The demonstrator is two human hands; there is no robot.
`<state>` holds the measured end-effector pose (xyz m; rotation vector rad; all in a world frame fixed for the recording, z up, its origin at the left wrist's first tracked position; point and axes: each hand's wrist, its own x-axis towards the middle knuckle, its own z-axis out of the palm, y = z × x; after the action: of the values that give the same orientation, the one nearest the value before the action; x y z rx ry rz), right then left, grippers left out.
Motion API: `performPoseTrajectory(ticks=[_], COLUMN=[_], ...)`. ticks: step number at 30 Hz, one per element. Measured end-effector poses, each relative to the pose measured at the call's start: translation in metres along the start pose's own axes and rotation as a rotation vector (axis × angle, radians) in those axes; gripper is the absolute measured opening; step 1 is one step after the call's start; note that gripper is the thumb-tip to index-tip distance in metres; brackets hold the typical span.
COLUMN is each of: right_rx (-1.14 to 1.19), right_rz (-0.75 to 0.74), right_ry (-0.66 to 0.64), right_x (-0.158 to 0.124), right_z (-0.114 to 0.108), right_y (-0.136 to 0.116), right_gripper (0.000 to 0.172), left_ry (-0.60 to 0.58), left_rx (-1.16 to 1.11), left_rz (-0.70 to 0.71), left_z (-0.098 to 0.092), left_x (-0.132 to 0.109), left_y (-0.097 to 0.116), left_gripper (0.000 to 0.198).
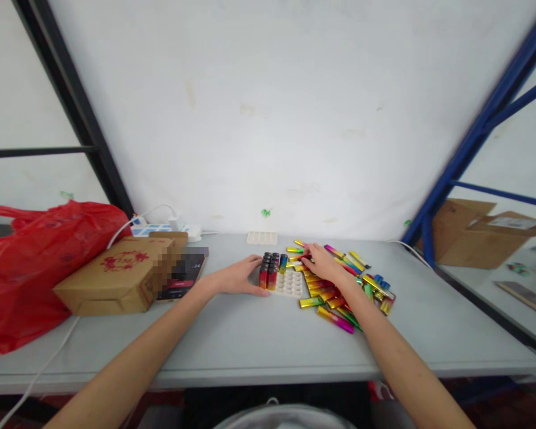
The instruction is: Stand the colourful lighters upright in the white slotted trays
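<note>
A white tray (pixel 290 285) with rows of round holes lies on the table. Several lighters (pixel 268 275) with black tops and red or blue bodies stand upright in its left part, while holes show on the right. My left hand (pixel 241 276) is around the tray's left end, thumb at the front corner and fingers at the back. Over the far left part of a loose pile of shiny multicoloured lighters (pixel 325 293) is my right hand (pixel 320 261), its fingers bent down onto a red one (pixel 296 258); the fingertips are partly hidden.
A second white tray (pixel 262 238) lies by the wall. At left are a brown cardboard box (pixel 111 280), a red plastic bag (pixel 49 262), a dark flat package (pixel 190 271) and a power strip (pixel 165 229). Blue metal posts (pixel 462 161) rise at right, with an open carton (pixel 469 241) beyond.
</note>
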<state>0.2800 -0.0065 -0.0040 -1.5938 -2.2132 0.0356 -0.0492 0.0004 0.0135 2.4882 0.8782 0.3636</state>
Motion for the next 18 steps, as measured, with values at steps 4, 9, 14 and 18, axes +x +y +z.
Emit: performPoseTrajectory(ticks=[4, 9, 14, 18], right_rx=[0.036, 0.006, 0.156, 0.486], right_rz=[-0.023, -0.030, 0.041, 0.105], right_ry=[-0.010, 0.070, 0.233, 0.449], right_x=[0.001, 0.001, 0.001, 0.004], right_z=[0.002, -0.001, -0.013, -0.017], right_y=[0.001, -0.003, -0.010, -0.019], right_gripper=[0.017, 0.020, 0.027, 0.038], left_ry=[-0.015, -0.021, -0.003, -0.016], left_rx=[0.016, 0.013, 0.007, 0.003], left_rz=[-0.017, -0.035, 0.002, -0.022], left_z=[-0.001, -0.002, -0.002, -0.003], left_x=[0.000, -0.001, -0.001, -0.002], left_y=[0.001, 0.003, 0.002, 0.004], left_gripper=[0.101, 0.101, 0.102, 0.102])
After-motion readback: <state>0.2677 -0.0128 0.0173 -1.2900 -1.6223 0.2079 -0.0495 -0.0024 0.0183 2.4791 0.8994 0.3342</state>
